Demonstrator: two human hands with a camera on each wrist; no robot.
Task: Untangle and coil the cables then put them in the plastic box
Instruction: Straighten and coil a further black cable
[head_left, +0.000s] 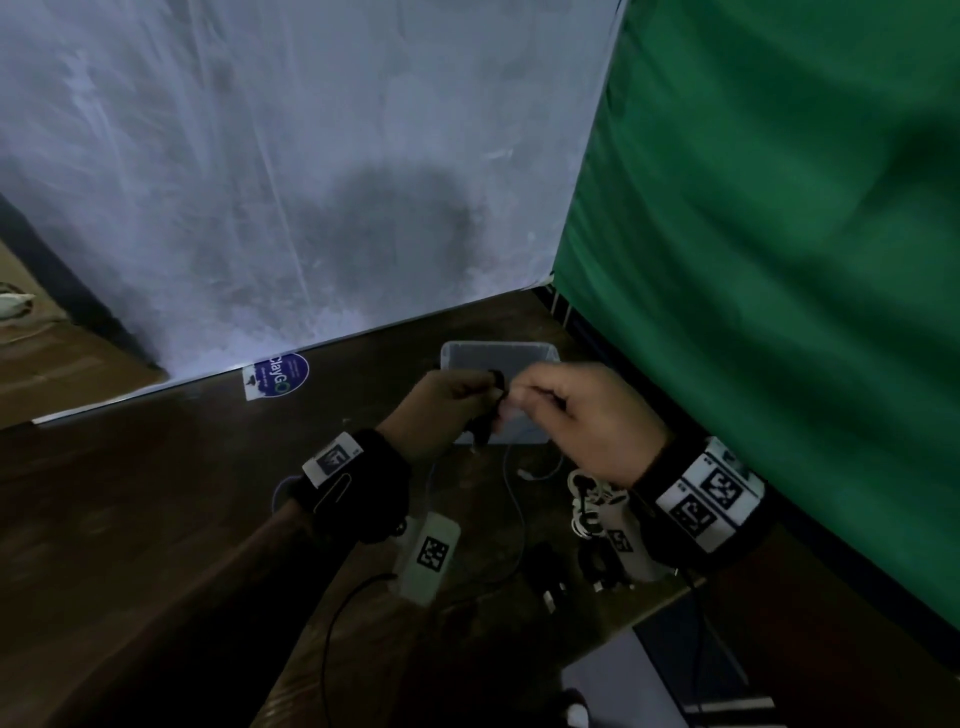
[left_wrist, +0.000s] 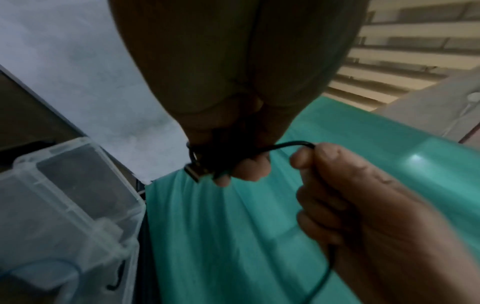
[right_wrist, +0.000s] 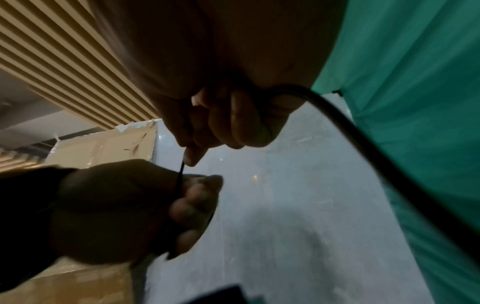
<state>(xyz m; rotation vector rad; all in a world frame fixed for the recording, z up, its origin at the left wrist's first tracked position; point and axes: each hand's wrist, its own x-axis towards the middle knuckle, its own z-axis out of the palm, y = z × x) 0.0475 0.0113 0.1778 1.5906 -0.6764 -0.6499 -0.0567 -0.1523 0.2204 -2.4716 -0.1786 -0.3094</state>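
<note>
A thin black cable (head_left: 497, 391) with a USB plug (left_wrist: 194, 172) is held above the clear plastic box (head_left: 537, 354). My left hand (head_left: 470, 397) grips a small bundle of it, its fingers curled round the loops (left_wrist: 233, 162). My right hand (head_left: 519, 402) is just to the right and pinches a free length of the same cable (left_wrist: 298, 144) between thumb and forefinger. In the right wrist view the cable (right_wrist: 181, 170) runs taut from my right fingertips (right_wrist: 192, 158) down into my left fist (right_wrist: 116, 205). How many loops there are is hidden.
The box (left_wrist: 78, 197) stands by the back of the dark wooden table (head_left: 182, 493). A white cable bundle (head_left: 587, 499), a thin grey cable (head_left: 517, 499) and a black cable with adapter (head_left: 550, 577) lie in front. Green cloth (head_left: 779, 260) hangs at the right, a white sheet (head_left: 311, 182) behind.
</note>
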